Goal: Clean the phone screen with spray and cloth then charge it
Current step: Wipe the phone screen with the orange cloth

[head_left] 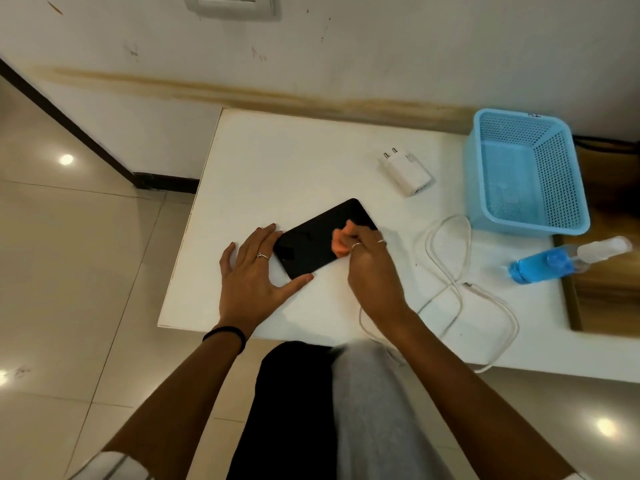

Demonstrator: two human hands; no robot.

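Observation:
A black phone (311, 237) lies screen up and slanted on the white table (277, 157). My left hand (254, 275) rests flat at its left end, with fingers and thumb spread around the phone's near corner. My right hand (370, 265) is closed on a small orange cloth (341, 242) and presses it onto the right part of the screen. A spray bottle (561, 261) of blue liquid lies on its side at the table's right edge. A white charger plug (407, 174) lies beyond the phone, and a white cable (450, 271) loops to the right of my right hand.
A light blue perforated basket (526, 174) stands at the back right against the wall. A wall socket plate (232, 5) sits high on the wall. The cable's loop hangs over the table's front edge. Tiled floor lies to the left, and my lap is below the table.

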